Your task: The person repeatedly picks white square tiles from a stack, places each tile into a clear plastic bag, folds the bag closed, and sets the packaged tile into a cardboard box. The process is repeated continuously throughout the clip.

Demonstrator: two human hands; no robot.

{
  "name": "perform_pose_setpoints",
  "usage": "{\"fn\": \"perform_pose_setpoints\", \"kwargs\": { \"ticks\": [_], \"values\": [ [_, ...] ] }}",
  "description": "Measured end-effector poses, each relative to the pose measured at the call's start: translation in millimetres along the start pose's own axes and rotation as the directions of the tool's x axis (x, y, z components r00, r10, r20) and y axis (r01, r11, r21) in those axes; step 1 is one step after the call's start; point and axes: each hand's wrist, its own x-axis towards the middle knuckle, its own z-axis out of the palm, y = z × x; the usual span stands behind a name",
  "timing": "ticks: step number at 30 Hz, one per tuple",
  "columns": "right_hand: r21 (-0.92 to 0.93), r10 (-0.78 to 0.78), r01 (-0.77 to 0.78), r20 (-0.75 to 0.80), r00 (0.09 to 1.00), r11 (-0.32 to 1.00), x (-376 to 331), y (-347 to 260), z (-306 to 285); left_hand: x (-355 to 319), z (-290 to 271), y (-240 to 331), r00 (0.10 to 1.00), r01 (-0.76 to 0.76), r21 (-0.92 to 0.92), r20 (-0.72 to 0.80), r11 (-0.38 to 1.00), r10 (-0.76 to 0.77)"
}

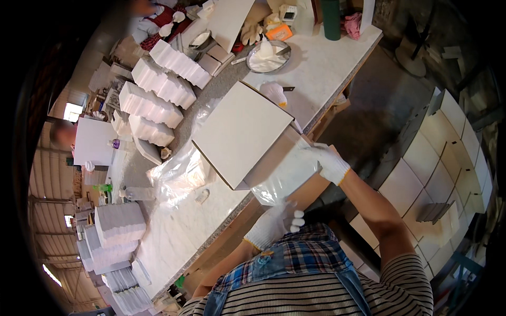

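Note:
A square white box lies near the edge of the stone-topped table. From its near right side sticks out a flat white piece, wrapped in a clear plastic bag. My right hand, in a white knit glove, grips the right edge of this wrapped piece, its fingertips partly lost against the film. Close to my body, my left hand, gloved too, has curled fingers on the loose end of the bag.
Stacks of white folded pieces stand along the far left, more grey-white stacks nearer. A metal bowl of white paste, an empty-looking glove and a green cylinder sit beyond the box. White boxes fill the right. Other people are at far left.

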Motion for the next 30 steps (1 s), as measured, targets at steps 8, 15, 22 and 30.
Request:
{"fn": "perform_pose_setpoints", "kwargs": {
  "ticks": [8,15,22,30],
  "values": [
    [-0.343,-0.041,0.056,0.049,0.998,0.938,49,-9,-1,37,18,11,0.924,-0.382,-0.456,-0.188,0.804,0.332],
    [-0.273,-0.007,0.004,-0.010,1.000,0.962,-3,-26,10,50,-7,7,0.924,-0.359,-0.613,-0.127,0.704,0.361],
    [-0.055,-0.171,0.166,-0.098,0.980,0.985,-1,-1,29,59,-14,21,0.909,-0.352,-0.686,-0.088,0.637,0.408],
    [-0.667,-0.289,0.138,-0.121,0.950,0.733,11,-25,58,77,-5,63,0.878,-0.478,-0.675,-0.346,0.561,0.331]
  ]
}}
